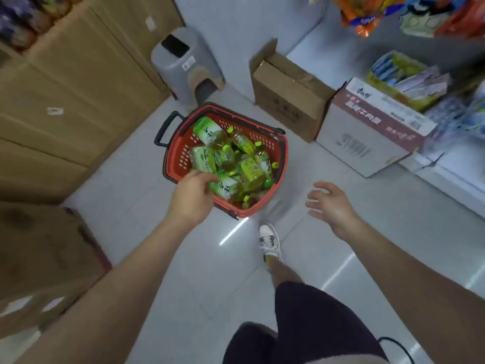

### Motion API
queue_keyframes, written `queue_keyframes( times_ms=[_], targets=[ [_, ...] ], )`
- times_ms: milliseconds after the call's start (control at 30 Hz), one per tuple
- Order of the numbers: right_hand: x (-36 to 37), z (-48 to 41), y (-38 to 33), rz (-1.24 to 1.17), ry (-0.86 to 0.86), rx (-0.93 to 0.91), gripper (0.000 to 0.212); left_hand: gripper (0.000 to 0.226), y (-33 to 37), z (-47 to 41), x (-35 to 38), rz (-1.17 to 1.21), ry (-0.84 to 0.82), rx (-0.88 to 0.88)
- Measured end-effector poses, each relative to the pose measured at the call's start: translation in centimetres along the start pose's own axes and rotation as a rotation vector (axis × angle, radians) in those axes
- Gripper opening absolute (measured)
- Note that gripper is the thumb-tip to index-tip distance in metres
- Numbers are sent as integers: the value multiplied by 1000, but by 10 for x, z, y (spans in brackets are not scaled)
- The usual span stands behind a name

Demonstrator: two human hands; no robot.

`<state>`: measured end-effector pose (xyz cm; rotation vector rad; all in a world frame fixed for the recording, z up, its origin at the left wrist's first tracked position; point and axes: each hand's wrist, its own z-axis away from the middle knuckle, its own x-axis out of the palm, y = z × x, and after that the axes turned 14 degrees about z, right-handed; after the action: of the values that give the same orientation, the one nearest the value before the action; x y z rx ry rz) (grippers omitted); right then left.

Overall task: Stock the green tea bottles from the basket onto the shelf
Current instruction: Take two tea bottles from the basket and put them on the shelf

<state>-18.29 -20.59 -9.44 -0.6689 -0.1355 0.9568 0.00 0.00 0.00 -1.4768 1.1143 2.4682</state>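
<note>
A red shopping basket (181,151) with a black handle stands on the floor ahead of me, holding several green tea bottles (249,169) lying in a heap. My left hand (193,197) reaches over the basket's near-left rim, its fingers curled down onto a green-labelled bottle (225,187); whether they grip it is unclear. My right hand (329,204) hovers to the right of the basket over the floor, fingers spread and holding nothing. The white shelf (451,177) runs along the right side.
Brown cardboard boxes (65,106) line the left. A grey bin (183,67) stands behind the basket. A brown box (286,98) and a white carton (367,132) sit at the right by the shelf. My foot (269,240) is just behind the basket.
</note>
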Motion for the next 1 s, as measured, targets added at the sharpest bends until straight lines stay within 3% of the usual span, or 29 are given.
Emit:
queue_keyframes(
  times_ms=[100,300,400,467,600,767,1000],
  targets=[
    [40,-67,-19,-26,-4,97,43,32,-44,-77,16,18,-56,2],
    [114,-167,-32,123,16,217,88,38,-161,-177,48,-62,-160,-32],
    [150,-201,-26,101,73,185,77,46,-228,-234,55,-175,-130,-49],
    [169,-218,-17,200,204,170,81,56,-267,-274,59,-227,-119,-45],
    [195,-227,-18,402,325,184,81,67,-334,-315,56,-257,-156,-279],
    [233,-235,-29,638,355,206,77,81,-394,-321,31,-240,-145,-169],
    [310,-259,-67,787,371,144,76,85,-463,-352,-24,-134,-64,-257]
  ],
)
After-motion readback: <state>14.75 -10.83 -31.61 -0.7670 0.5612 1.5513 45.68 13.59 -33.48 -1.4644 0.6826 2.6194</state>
